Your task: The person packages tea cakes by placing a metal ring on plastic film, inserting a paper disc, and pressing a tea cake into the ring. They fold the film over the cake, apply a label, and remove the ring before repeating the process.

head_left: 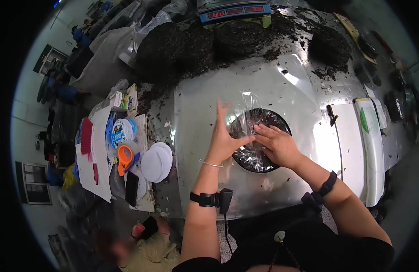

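Note:
A round black disc point(274, 119) wrapped in clear, shiny plastic film lies on the pale sheet in front of me. My right hand point(276, 144) rests on the film over the disc, its fingers pointing left and lying fairly flat. At the disc's left edge, my left hand point(224, 138) has its thumb stretched toward my right fingertips, and its other fingers point up and away, somewhat blurred. Loose film point(249, 102) rises at the disc's far side.
A scale point(234, 12) stands at the back beside dark, crumbly piles point(239, 38). On the left are an orange tape dispenser point(125, 158), white round papers point(156, 162) and a red brush point(86, 136). A film roll point(369, 149) lies right. Another person sits lower left.

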The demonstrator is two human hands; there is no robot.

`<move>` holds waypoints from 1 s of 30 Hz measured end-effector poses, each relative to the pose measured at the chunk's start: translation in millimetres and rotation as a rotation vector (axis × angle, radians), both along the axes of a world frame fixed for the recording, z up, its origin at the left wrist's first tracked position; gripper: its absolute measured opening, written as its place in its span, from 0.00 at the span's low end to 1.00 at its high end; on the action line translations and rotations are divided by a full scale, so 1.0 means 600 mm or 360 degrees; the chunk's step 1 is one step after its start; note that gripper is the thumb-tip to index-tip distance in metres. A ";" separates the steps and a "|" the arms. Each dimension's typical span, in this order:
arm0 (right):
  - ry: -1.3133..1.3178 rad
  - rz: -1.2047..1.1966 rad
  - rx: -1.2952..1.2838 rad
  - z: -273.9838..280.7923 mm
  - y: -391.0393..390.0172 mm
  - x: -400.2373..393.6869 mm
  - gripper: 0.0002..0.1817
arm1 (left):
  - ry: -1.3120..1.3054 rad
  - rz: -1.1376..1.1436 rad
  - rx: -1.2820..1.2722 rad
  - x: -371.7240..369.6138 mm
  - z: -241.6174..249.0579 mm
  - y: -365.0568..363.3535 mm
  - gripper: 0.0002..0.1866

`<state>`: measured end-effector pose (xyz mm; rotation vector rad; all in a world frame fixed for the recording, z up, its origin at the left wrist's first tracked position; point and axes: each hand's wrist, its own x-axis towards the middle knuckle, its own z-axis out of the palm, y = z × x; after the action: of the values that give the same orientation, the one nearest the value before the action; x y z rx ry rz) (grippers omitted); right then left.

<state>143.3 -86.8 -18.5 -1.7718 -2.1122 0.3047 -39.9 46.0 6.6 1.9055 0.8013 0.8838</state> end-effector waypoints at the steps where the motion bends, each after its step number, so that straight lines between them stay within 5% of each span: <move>1: 0.0025 0.0043 -0.0031 0.006 0.008 0.010 0.26 | -0.0293 -0.0334 -0.0484 0.027 0.002 0.003 0.51; 3: 0.0146 0.0130 -0.0058 0.020 0.004 0.021 0.26 | 0.0238 -0.0433 0.0495 0.036 -0.014 0.018 0.34; 4: 0.0278 0.0162 -0.0076 0.032 0.003 0.024 0.26 | -0.0028 -0.0417 0.0421 0.032 -0.028 0.015 0.15; 5: 0.0408 0.0188 -0.0071 0.035 0.011 0.027 0.26 | -0.0001 -0.0442 0.0524 0.024 -0.035 0.004 0.07; 7: 0.0701 -0.0053 -0.0024 0.030 0.015 0.026 0.33 | 0.0076 -0.0455 0.0688 0.025 -0.012 -0.007 0.05; 10: 0.0698 -0.0441 0.0256 0.050 0.019 -0.001 0.38 | 0.0092 -0.0559 0.0614 0.017 -0.021 0.005 0.04; 13: 0.1060 -0.0370 0.0116 0.030 0.022 0.005 0.35 | 0.0072 -0.0718 0.0523 0.012 -0.045 0.012 0.05; 17: 0.0660 -0.0144 -0.0132 0.036 0.026 0.007 0.31 | 0.0425 -0.0764 0.0531 0.020 -0.042 0.003 0.08; 21: 0.0340 -0.0155 -0.0045 0.027 0.021 -0.003 0.28 | 0.0802 -0.0622 0.0724 0.027 -0.029 -0.013 0.17; 22: 0.0296 -0.0116 -0.0054 0.028 0.016 -0.005 0.28 | 0.0929 -0.0623 0.0536 0.022 -0.021 -0.021 0.27; 26: 0.0132 0.0005 -0.0023 0.032 0.020 0.002 0.31 | 0.0602 -0.0587 0.0367 0.001 0.026 -0.052 0.44; 30: 0.0373 0.0181 -0.0050 0.033 0.016 0.017 0.29 | 0.1112 -0.0459 0.0705 0.019 -0.014 -0.071 0.37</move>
<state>153.8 -77.0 1.4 -1.5509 -2.0518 0.5504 -28.3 3.7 -1.7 2.7012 0.7245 0.2020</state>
